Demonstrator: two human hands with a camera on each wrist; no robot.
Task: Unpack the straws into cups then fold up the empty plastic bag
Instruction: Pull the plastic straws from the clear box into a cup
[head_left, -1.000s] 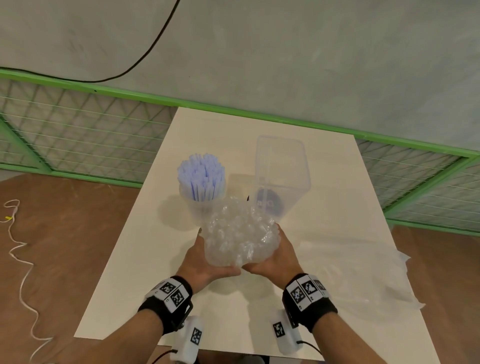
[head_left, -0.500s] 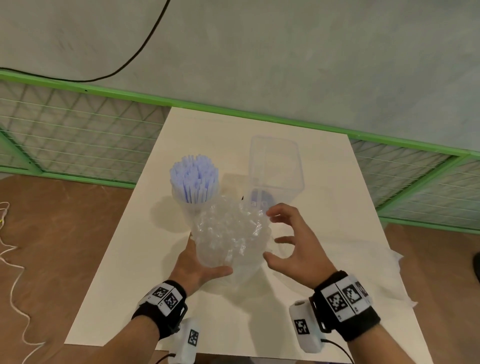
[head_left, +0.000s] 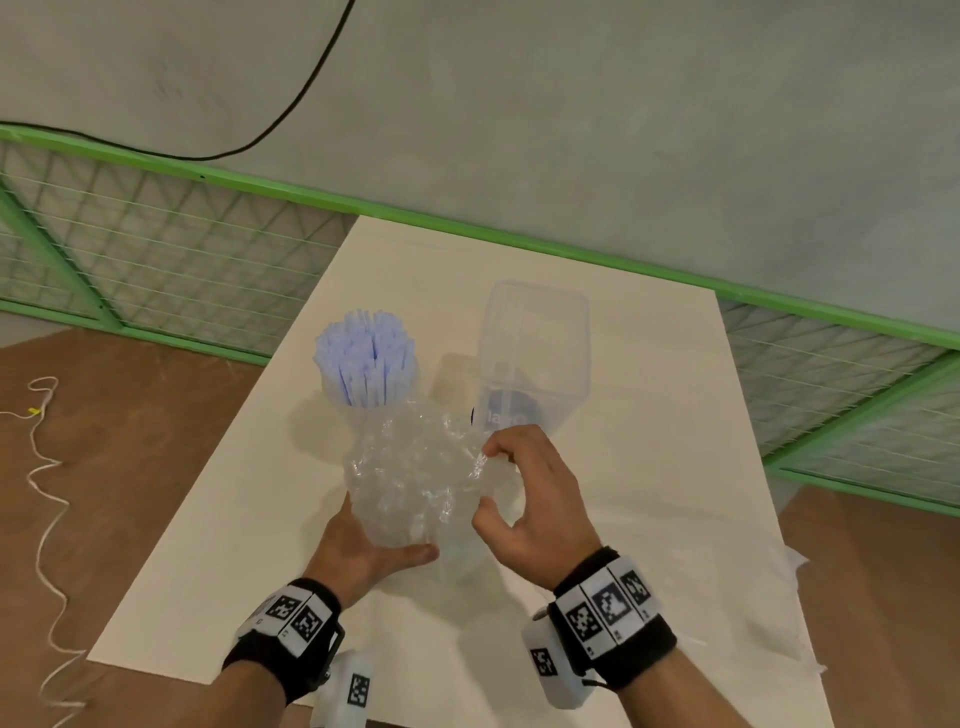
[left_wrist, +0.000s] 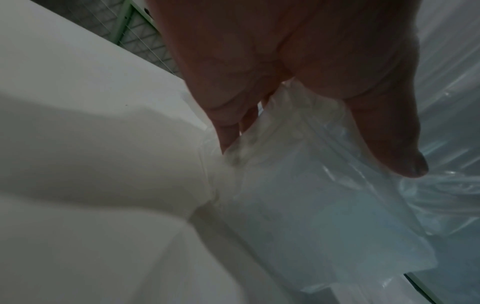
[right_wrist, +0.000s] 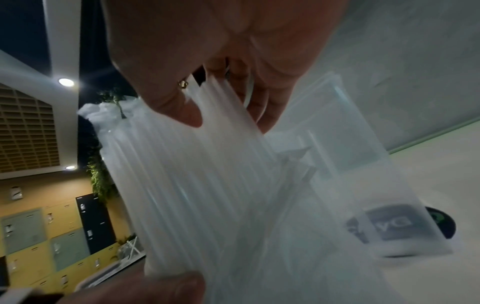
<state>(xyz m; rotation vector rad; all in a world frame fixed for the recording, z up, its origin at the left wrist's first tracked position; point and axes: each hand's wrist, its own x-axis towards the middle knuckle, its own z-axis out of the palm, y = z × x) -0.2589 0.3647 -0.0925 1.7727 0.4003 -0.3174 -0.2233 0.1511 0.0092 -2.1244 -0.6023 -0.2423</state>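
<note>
A bundle of clear straws (head_left: 415, 467) stands upright on the table in front of me. My left hand (head_left: 363, 556) grips its lower left side, thumb in front; in the left wrist view the left hand (left_wrist: 319, 156) wraps the clear straws (left_wrist: 311, 205). My right hand (head_left: 485, 478) pinches a few straws at the bundle's upper right edge; the right wrist view shows the right hand (right_wrist: 228, 121) with the straws (right_wrist: 194, 185) running between thumb and fingers. A cup of pale blue straws (head_left: 366, 364) stands just behind the bundle on the left. An empty clear square cup (head_left: 535, 353) stands behind on the right.
A crumpled clear plastic bag (head_left: 701, 571) lies flat on the right part of the white table (head_left: 234, 519). A green mesh fence (head_left: 156, 249) runs behind the table. The clear cup (right_wrist: 363, 164) is close beyond my right fingers.
My right hand let go of the bundle's side, swung out to the right, then came back and pinched straws at the top right. The left hand kept its hold.
</note>
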